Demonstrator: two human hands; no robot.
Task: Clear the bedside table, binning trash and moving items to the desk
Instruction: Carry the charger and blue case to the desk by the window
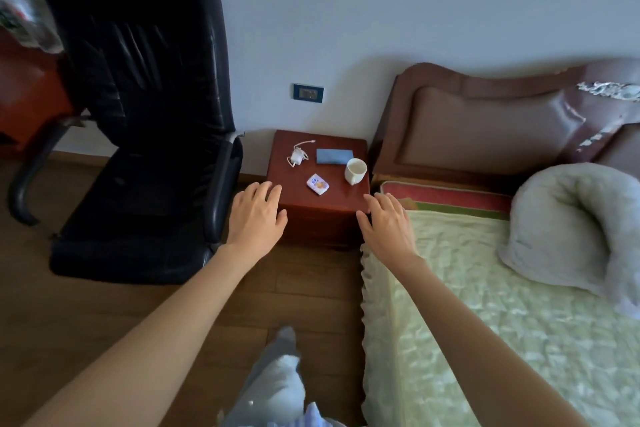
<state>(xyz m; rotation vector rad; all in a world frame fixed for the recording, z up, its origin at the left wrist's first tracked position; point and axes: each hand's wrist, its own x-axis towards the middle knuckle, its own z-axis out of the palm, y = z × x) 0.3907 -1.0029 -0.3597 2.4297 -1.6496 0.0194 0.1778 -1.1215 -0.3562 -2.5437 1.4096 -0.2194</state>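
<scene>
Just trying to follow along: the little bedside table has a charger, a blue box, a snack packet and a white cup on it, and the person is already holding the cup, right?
Not quite. The head view shows the cup standing untouched on the bedside table; both hands are open and hold nothing. The charger, blue box and snack packet are there as you say.

The bedside surface point(294, 198) looks like reddish-brown wood with a smooth, faintly glossy finish. On it, the mug point(355, 171) appears to be glazed white ceramic, the charger point(297, 157) smooth white plastic with a thin cable, the snack packet point(318, 184) shiny printed wrapper, and the blue pouch point(334, 156) matt. The chair point(138, 97) is black, creased, glossy leather-like upholstery. The headboard point(485, 125) is padded brown, shiny and peeling. The bedspread point(485, 305) is quilted pale cloth; the floor point(86, 305) is matt wood
</scene>
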